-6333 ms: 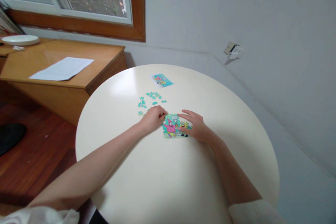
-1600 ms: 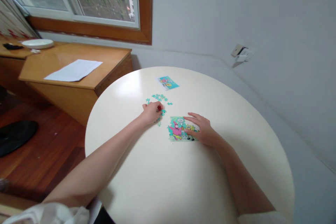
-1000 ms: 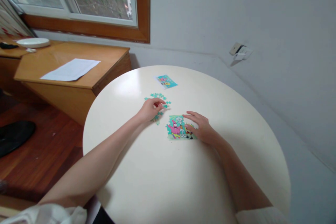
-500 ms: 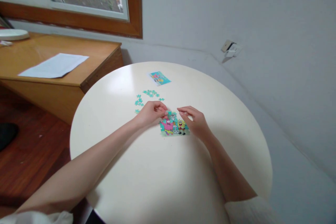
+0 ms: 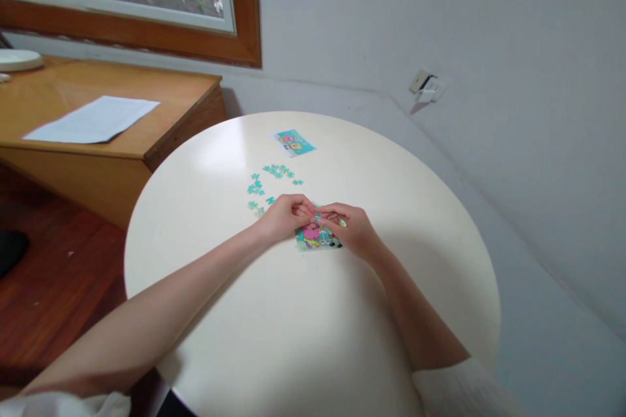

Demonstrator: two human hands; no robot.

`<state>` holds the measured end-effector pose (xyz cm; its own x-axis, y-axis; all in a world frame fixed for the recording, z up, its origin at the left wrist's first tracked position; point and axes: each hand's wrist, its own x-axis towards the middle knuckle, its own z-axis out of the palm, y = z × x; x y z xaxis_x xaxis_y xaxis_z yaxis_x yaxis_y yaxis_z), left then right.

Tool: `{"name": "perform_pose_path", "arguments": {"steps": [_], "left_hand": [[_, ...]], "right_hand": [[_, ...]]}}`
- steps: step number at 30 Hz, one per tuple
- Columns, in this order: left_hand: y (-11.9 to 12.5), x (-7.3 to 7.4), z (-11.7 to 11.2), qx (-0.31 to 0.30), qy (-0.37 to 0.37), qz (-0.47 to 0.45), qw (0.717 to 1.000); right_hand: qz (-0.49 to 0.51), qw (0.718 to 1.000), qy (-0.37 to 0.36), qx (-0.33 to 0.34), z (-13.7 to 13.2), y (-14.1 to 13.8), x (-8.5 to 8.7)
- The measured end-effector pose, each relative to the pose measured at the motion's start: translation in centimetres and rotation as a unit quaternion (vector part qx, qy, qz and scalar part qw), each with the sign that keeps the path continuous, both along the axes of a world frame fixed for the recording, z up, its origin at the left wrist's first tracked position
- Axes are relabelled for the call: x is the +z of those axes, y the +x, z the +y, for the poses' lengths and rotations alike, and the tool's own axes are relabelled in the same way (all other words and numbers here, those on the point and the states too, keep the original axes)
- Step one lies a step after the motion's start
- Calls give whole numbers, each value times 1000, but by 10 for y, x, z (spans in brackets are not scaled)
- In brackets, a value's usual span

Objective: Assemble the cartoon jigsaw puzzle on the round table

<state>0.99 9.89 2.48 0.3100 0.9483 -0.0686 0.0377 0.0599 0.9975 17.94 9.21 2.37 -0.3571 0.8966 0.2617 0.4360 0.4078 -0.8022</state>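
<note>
Fingers: left hand (image 5: 288,216) seemingly clamped on a small piece (image 5: 317,216), right hand (image 5: 356,227) tips drawn close, grip unclear | puzzle (image 5: 312,239) on bench (image 5: 293,326), beneath both hands | likely turning or fitting a piece; next probably calls for aligning, pressing | puzzle's far side mostly hidden

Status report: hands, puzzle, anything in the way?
Left hand, right hand close together over puzzle. Hands cover its far part. Loose pieces lie to its left.
</note>
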Motion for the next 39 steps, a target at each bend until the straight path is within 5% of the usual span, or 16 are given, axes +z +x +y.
{"name": "perform_pose_path", "arguments": {"steps": [7, 12, 18, 24, 39], "left_hand": [[-3, 0, 1, 1, 18, -7, 1000], [-4, -1, -1, -1, 98, 78, 992], [-5, 3, -8, -27, 235, 231, 944], [-9, 1, -6, -94, 341, 280, 893], [-12, -8, -3, -153, 353, 301, 872]], "right_hand": [[42, 999, -29, -8, 8, 12, -3], [140, 981, -117, -64, 15, 22, -4], [156, 971, -152, -103, 18, 32, 1], [120, 973, -166, -107, 17, 44, 8], [54, 964, -240, -105, 16, 63, 12]]}}
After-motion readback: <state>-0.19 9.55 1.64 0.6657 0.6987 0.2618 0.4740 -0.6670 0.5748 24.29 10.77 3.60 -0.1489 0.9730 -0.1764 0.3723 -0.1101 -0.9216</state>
